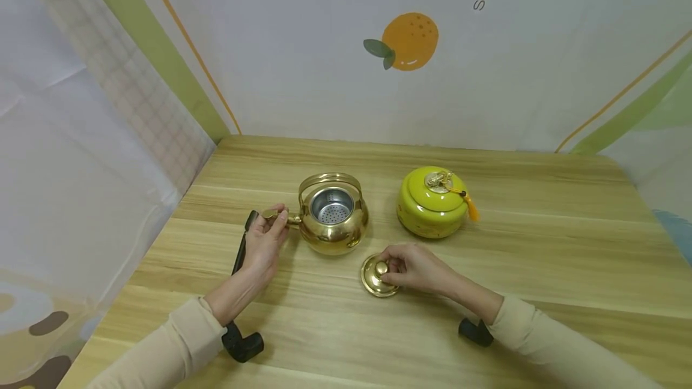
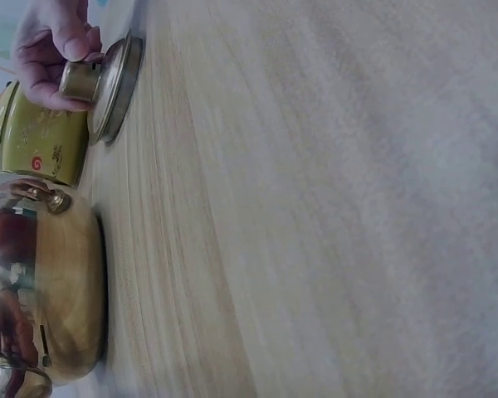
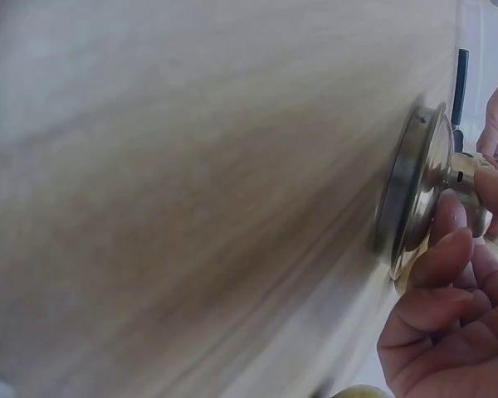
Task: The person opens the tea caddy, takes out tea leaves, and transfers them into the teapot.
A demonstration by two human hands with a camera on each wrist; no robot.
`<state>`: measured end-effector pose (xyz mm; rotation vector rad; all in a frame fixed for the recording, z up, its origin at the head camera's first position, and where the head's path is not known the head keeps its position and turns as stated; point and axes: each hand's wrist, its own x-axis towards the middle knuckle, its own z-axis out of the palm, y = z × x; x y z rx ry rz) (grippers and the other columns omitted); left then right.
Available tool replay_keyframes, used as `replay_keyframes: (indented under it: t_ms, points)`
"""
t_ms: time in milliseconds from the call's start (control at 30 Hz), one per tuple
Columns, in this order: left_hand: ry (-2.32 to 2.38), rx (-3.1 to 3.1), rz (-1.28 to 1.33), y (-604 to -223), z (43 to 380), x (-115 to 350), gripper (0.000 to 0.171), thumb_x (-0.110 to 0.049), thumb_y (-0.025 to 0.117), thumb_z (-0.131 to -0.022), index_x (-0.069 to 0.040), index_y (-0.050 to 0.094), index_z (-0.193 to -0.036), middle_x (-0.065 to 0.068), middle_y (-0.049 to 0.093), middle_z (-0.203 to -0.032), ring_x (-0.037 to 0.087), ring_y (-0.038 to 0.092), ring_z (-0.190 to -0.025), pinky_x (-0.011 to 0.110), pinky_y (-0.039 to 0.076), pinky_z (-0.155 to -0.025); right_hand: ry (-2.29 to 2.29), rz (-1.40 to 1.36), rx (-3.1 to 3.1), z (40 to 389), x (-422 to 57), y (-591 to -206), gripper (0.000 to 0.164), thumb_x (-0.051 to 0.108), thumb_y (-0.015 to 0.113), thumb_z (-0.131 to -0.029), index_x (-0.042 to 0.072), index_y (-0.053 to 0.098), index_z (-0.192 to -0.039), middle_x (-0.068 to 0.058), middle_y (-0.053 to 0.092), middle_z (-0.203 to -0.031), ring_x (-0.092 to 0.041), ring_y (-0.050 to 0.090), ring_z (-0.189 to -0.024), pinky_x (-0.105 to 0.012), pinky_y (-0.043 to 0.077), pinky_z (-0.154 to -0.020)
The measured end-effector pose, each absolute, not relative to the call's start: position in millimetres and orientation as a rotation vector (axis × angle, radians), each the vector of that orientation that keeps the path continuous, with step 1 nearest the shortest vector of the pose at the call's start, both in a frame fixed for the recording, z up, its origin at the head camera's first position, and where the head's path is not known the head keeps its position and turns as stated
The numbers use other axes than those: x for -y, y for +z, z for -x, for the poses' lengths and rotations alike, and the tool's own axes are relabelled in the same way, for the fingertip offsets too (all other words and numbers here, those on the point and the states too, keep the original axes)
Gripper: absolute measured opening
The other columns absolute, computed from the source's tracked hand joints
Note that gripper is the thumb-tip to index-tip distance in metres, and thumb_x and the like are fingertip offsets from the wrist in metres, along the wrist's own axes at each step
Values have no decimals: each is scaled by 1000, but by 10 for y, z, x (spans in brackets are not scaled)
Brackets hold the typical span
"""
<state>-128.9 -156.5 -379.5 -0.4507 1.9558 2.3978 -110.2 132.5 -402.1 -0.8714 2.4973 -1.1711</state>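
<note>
A gold teapot (image 1: 334, 239) stands on the wooden table, its top uncovered and a perforated metal strainer (image 1: 333, 214) inside the opening. My left hand (image 1: 265, 245) pinches the pot's spout between thumb and fingers on the left side. In front of the pot, the round gold lid (image 1: 372, 281) is at the tabletop, and my right hand (image 1: 413, 267) holds it by its knob. From the right wrist view, thumb and fingers close around the knob of the lid (image 3: 419, 178). Whether the lid's rim touches the table is hard to tell.
A yellow-green lidded jar (image 1: 432, 215) with an orange tassel stands right of the teapot. Black wrist-camera mounts (image 1: 240, 344) show at both forearms. A printed cloth (image 1: 303, 89) hangs behind the table's far edge (image 1: 378, 144).
</note>
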Motion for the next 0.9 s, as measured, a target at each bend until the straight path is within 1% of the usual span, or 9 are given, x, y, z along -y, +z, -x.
replay_keyframes:
  t_ms: [133,267,433,500,567,667,767,833,900]
  points:
    - [2414,-1937,459,-3801,1285,1564,22,-17,52,-97,-12,50,-119,-4,47,-118,7,50,-107,22,40,-104,-1163,885,-2500,1105,-1337,-4023,19,13,75,-79,6,68,-96,10,56,-66,2,45,-58,-18,43,-52]
    - [2446,-1892,462,-3799,1246,1576,23,-17,53,-96,-16,48,-119,-3,46,-124,8,49,-114,23,37,-107,-1156,893,-2507,1101,-1361,-4014,27,17,76,-79,4,68,-101,10,57,-68,2,47,-59,-18,44,-52]
    - [2423,-1861,495,-3786,1166,1608,46,-19,55,-96,-6,35,-136,-1,40,-127,13,40,-127,22,32,-110,-1185,926,-2549,1076,-1419,-3950,34,17,76,-78,1,66,-106,7,61,-71,2,48,-61,-18,46,-54]
    - [2402,-1859,509,-3774,1123,1617,55,-20,54,-96,-2,28,-142,-1,37,-126,14,37,-129,22,31,-110,-1216,945,-2575,1064,-1454,-3916,33,14,76,-78,-1,66,-105,6,61,-71,2,48,-60,-18,46,-52]
    - [2387,-1855,523,-3763,1069,1613,58,-20,54,-97,-1,24,-143,-2,36,-122,12,38,-127,21,32,-110,-1249,947,-2607,1050,-1493,-3874,30,11,76,-78,-2,67,-104,5,61,-71,3,46,-59,-18,44,-50]
    - [2402,-1835,565,-3816,999,1597,46,-20,57,-95,-8,34,-133,-4,39,-110,9,46,-116,21,38,-105,-1325,949,-2645,1033,-1572,-3818,25,7,75,-78,-2,67,-101,6,59,-70,3,44,-57,-17,43,-48]
    - [2389,-1882,571,-3798,888,1511,28,-20,60,-93,-11,44,-115,-6,45,-96,5,54,-100,22,44,-99,-1437,949,-2677,1037,-1667,-3768,21,3,73,-79,-2,68,-99,5,58,-69,2,45,-58,-17,43,-48]
    - [2382,-1915,540,-3762,819,1432,20,-18,61,-92,-11,48,-107,-7,49,-90,4,56,-90,21,48,-94,-1521,958,-2705,1061,-1738,-3743,20,-1,72,-78,-3,68,-97,2,60,-69,2,48,-59,-17,46,-49]
    - [2369,-1953,470,-3654,739,1315,13,-11,59,-93,-8,52,-103,-6,53,-86,5,57,-84,23,50,-91,-1601,960,-2730,1092,-1805,-3703,19,-6,71,-78,-5,67,-97,-2,61,-69,2,49,-59,-17,46,-48]
